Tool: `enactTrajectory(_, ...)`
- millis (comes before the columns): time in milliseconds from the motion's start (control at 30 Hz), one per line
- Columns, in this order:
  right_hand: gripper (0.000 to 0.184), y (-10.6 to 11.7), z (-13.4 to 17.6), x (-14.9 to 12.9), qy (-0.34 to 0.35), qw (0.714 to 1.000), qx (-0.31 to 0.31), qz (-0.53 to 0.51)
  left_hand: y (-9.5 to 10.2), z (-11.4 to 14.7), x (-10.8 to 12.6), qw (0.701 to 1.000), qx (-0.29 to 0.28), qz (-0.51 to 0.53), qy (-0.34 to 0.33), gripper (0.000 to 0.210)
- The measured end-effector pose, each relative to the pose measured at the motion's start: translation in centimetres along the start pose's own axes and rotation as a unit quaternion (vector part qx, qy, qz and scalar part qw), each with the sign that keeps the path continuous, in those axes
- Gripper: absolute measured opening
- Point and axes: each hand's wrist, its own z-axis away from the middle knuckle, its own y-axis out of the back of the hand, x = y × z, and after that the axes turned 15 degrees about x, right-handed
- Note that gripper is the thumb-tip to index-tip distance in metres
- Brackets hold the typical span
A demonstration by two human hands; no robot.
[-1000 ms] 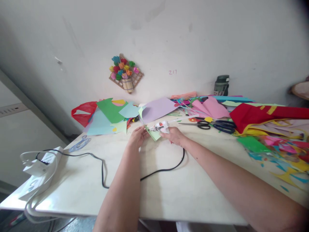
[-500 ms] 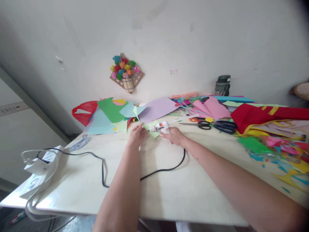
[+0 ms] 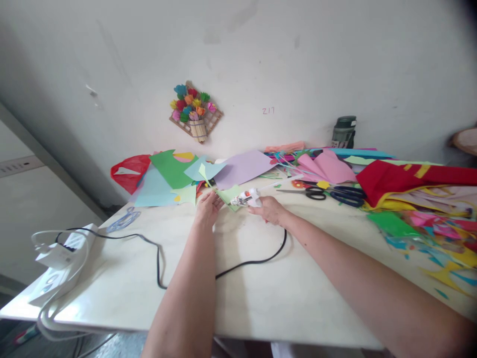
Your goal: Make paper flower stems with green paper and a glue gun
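Observation:
My right hand (image 3: 271, 211) is wrapped round a white hot glue gun (image 3: 252, 197), its nozzle pointing left. A clear glue stick (image 3: 281, 182) juts out of its back end. Between my hands is a pale green piece of paper (image 3: 233, 194), folded or bent, with a narrow strip rising at its left. My left hand (image 3: 209, 207) pinches this paper at its left edge. The nozzle meets or hovers just over the paper; I cannot tell which. From below my right hand a black cord (image 3: 246, 262) curves over the white table (image 3: 268, 293).
Coloured paper sheets (image 3: 244, 169) lie along the wall. Scissors (image 3: 315, 193) rest right of the glue gun, near a red cloth (image 3: 387, 184) and paper scraps. A power strip (image 3: 63, 266) sits at the left edge. A dark bottle (image 3: 343, 132) stands at the back.
The green paper and my left hand have shifted slightly left, and the paper's strip tilts further left. My right hand keeps the glue gun almost in place.

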Motion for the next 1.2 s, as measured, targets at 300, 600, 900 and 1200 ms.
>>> enactTrajectory(300,0.031,-0.1,-0.1,0.0,0.001,0.999,-0.017,0.032,0.1,-0.3,-0.3,1.000,0.010,0.016,-0.009,0.007)
enactTrajectory(600,0.034,0.1,0.0,-0.2,0.020,0.998,-0.022,0.051,0.0,-0.5,-0.7,0.999,0.016,0.045,-0.010,0.004)
enactTrajectory(900,0.043,-0.2,0.1,-0.3,0.027,0.999,-0.007,0.046,-0.3,0.0,-0.8,0.998,-0.008,0.057,-0.007,0.007)
enactTrajectory(1200,0.045,0.0,0.3,-0.8,0.025,0.995,-0.002,0.095,-0.8,0.5,0.0,0.998,0.016,0.052,0.042,0.010)
